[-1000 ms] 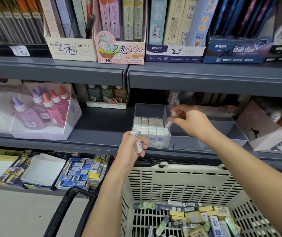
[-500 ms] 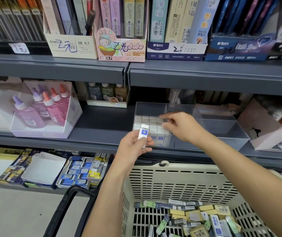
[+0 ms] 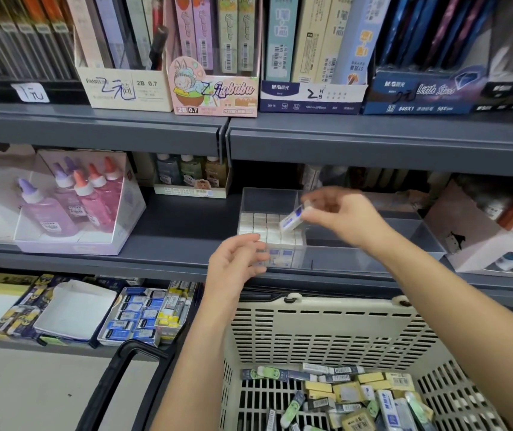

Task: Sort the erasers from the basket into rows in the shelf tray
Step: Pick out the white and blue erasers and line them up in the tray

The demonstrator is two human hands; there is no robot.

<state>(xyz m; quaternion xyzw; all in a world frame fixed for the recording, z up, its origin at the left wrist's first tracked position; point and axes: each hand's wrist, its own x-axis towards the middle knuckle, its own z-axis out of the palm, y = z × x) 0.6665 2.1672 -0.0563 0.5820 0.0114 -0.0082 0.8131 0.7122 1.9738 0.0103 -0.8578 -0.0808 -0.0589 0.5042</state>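
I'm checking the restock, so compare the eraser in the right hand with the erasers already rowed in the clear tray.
Pose: the held eraser is tilted, its blue-and-white sleeve facing the camera; the rowed erasers stand on end, showing white tops.
Place: the held eraser is pinched by the right hand above the clear tray; the rowed erasers sit packed tightly in its left compartment.
Shared: both look like the same white, blue-sleeved kind.
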